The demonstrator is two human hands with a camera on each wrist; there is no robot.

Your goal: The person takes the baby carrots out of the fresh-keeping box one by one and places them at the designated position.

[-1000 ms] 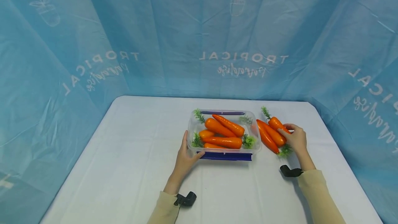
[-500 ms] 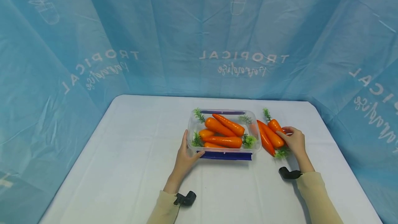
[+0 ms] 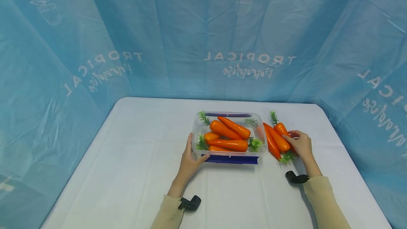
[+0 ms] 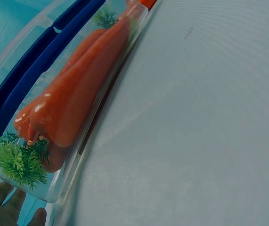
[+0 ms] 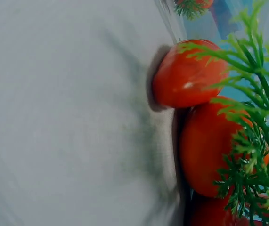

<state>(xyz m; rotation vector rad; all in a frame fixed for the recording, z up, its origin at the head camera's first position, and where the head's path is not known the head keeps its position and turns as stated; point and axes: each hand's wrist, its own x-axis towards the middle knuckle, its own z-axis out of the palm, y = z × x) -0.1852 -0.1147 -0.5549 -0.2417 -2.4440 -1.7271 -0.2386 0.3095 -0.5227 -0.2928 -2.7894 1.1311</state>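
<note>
The right hand point(image 3: 302, 146) lies at the right of the desk point(image 3: 143, 158), its thumb and fingers closed about the narrow end of a carrot point(image 3: 281, 129) whose broader end and green top point(image 3: 273, 117) point away from the person. Just left of that hand, another carrot point(image 3: 278, 140) lies aslant beside the held one, its broad end and feathery leaves turned toward the person. Beyond it, a redder carrot point(image 3: 272, 147) tapers to a point near the same leaves and lies just beside the food container point(image 3: 227, 154).

The left hand point(image 3: 190, 163) grips the near left corner of the container, thumb at the front edge by the blue latch point(image 3: 229, 159) and fingers along the left side. The container is a shallow, clear plastic rectangle with rounded corners; it has no lid on, and its near latch flap hangs outward. Inside lie at least five carrots point(image 3: 233, 128), some crossing one another, their smooth, glossy orange bodies tapering from blunt ends, with bushy plastic-looking greens point(image 3: 255, 144) in the corners.

The right wrist view shows rounded, shiny carrot ends and frilly, branching leaves, but hides the hand itself. The desk wears a smooth white covering, and behind it hangs a creased blue curtain point(image 3: 178, 38) with pale mirrored lettering.
</note>
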